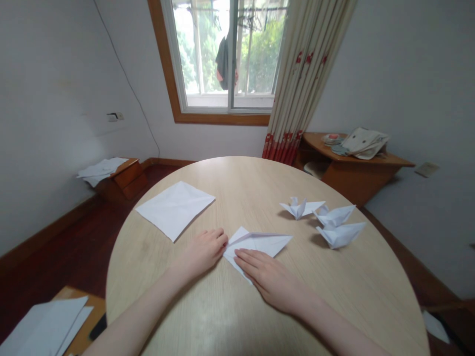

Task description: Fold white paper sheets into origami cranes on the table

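A partly folded sheet of white paper point(260, 242) lies on the round wooden table in front of me, with creases and a raised flap along its far side. My left hand point(210, 247) is closed at the paper's left corner, its fingers curled and fingertips pinching the edge. Lying flat on the near part of the same sheet, my right hand point(269, 277) has its fingers stretched out and pressed down. Left of the hands rests a flat square sheet of paper point(176, 207) with faint creases. Three folded paper birds point(341, 236) stand together on the right.
The round table point(245, 183) has a curved edge all around. Beyond it are a window, a curtain point(300, 84) and a corner desk point(374, 165) with a cloth bag. Papers point(48, 326) lie on a low surface at lower left, and more on a small cabinet point(129, 178).
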A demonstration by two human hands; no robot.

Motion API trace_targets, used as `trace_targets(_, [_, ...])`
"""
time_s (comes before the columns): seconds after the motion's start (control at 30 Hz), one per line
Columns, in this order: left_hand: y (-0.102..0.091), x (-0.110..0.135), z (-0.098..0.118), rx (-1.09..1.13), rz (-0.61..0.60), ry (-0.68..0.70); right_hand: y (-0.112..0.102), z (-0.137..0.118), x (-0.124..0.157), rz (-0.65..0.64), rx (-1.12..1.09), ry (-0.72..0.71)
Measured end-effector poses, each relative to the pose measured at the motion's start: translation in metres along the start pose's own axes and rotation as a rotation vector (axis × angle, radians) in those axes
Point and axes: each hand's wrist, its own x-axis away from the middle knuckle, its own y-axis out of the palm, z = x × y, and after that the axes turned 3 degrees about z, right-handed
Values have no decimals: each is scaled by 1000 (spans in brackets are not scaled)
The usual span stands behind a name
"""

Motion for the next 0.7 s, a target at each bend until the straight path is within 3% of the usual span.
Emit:
trace_targets(0.2, [7,1,-3,-2,19,12,-5,3,1,-1,-63,13])
trace_targets(0.43, [6,2,-3,-34,56,23,-14,12,3,182,16,-75])
trace_targets(0.57, [6,2,2,96,142,44,-19,17,3,304,76,3])
trace_targets(0.7, [10,1,11,245,231,67,-23,22,4,347,123,71])
